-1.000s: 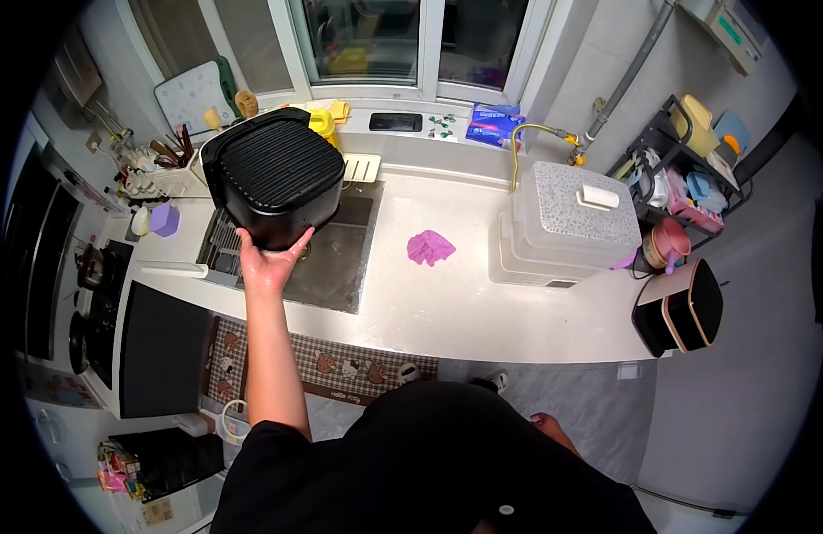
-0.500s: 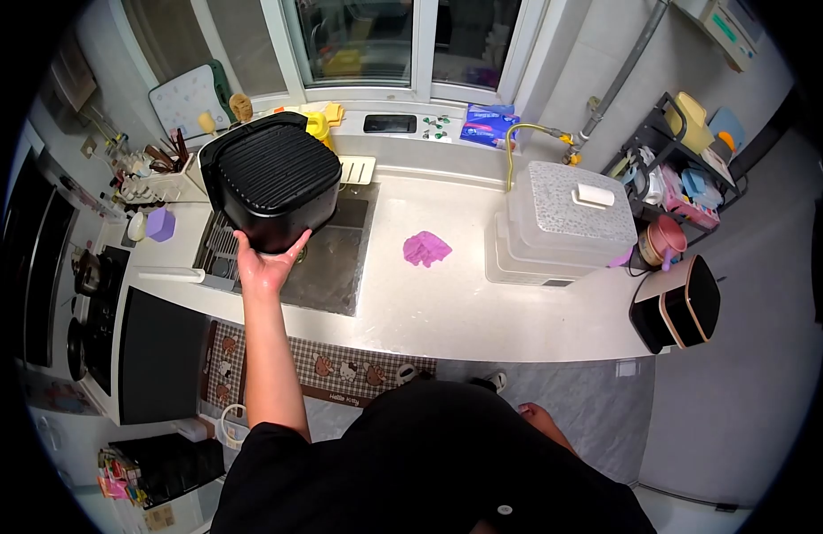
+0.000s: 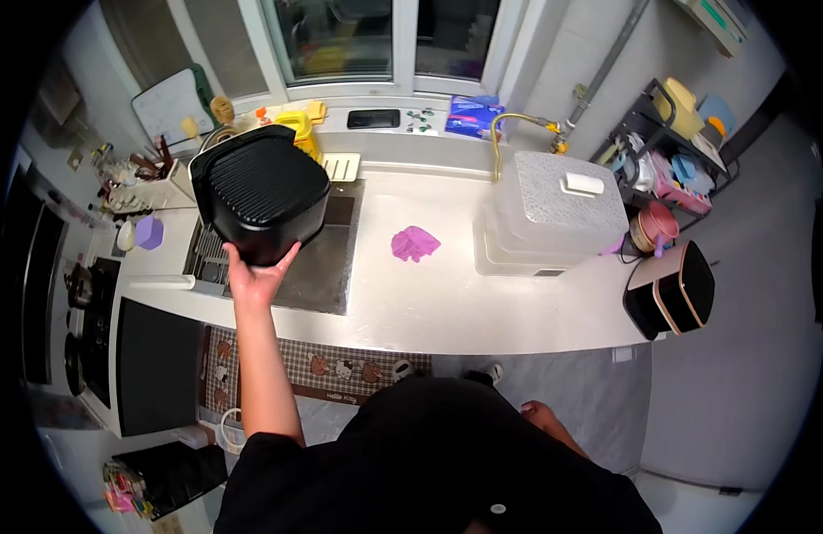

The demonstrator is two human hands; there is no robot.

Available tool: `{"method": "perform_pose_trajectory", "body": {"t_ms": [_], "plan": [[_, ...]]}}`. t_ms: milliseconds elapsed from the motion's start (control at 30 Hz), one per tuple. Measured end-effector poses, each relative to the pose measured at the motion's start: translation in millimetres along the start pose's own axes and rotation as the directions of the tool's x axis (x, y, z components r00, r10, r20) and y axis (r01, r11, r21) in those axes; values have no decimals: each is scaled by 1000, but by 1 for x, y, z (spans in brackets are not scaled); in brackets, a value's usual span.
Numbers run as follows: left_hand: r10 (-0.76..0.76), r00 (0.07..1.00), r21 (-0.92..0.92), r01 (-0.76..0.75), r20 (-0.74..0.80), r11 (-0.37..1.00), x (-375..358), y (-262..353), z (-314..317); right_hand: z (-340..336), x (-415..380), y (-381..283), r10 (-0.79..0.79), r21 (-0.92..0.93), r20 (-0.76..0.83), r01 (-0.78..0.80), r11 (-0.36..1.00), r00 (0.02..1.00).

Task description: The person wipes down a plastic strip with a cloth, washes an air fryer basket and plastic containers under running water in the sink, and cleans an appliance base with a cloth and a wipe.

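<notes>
Little changes beyond a slight shift of view: the left hand (image 3: 257, 283) still holds the black, ridged, box-shaped container (image 3: 264, 182) just beyond its palm, supporting it alone, while the right hand (image 3: 539, 414) hangs low, its grip unclear.

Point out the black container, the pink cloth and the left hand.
Black container (image 3: 264, 189): head view, middle of its ridged, dark outside.
Pink cloth (image 3: 416, 243): head view, middle of its crumpled surface.
Left hand (image 3: 257, 284): head view, middle of the hand.

Left fingers (image 3: 232, 255) support black basket (image 3: 267, 191).
</notes>
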State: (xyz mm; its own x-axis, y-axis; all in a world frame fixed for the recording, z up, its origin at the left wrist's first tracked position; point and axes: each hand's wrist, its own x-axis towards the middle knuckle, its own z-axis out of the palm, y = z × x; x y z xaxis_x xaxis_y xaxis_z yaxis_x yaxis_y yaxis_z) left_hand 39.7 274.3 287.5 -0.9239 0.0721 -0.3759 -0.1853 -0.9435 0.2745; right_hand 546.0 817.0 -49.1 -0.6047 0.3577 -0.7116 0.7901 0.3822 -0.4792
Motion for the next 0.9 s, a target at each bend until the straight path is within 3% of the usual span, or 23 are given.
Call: {"method": "perform_pose_trajectory", "body": {"t_ms": [67,133,167,233,267,300,367,433,500,567,633,700,733,767,833,900], "plan": [[-20,1000,28,21,-23,999,-2,0,-13,-5,1,-2,-54,-155,-20,50,987,998],[6,997,104,3,-81,995,-23,-6,-19,-11,4,-23,-226,-230,-72,205,952,971],[-45,999,157,46,-11,987,-31,-3,-31,-18,-4,-53,-294,-175,-81,276,945,953],[-133,990,273,141,-46,952,-48,6,-45,-30,-24,-126,-393,-38,-179,392,919,902],[-216,976,310,214,-29,926,-49,16,-59,-39,-33,-168,-387,157,-189,417,895,903],[-159,987,540,140,-11,830,-56,20,-68,-49,-43,-209,-381,262,-189,420,869,905],[-331,944,735,222,3,641,-75,20,-46,-66,-49,-272,-489,292,-205,529,796,848],[-242,968,723,212,-64,657,-72,11,-59,-76,-53,-326,-607,324,-273,665,673,747],[-271,951,774,284,-151,566,-85,-26,-36,-85,-63,-370,-621,375,-239,661,651,747],[-539,836,840,364,-104,402,-62,-25,-63,-87,-61,-384,-614,468,-246,647,602,750],[-400,893,877,351,-207,329,-78,-89,-33,-96,-62,-381,-609,551,-261,634,543,749],[-542,813,926,345,-212,155,-65,-117,-27,-112,-67,-369,-608,609,-334,657,443,720],[-591,781,934,334,-202,123,-60,-136,-27,-122,-72,-362,-600,648,-360,654,390,715],[-634,750,943,319,-189,97,-56,-158,-27,-133,-69,-347,-606,546,-378,697,465,700],[-692,687,935,350,-220,49,-63,-209,-7,-159,-78,-320,-572,510,-456,727,460,682],[-780,594,934,354,-196,35,-63,-252,-4,-188,-93,-297,-459,633,-502,673,383,733]]}}
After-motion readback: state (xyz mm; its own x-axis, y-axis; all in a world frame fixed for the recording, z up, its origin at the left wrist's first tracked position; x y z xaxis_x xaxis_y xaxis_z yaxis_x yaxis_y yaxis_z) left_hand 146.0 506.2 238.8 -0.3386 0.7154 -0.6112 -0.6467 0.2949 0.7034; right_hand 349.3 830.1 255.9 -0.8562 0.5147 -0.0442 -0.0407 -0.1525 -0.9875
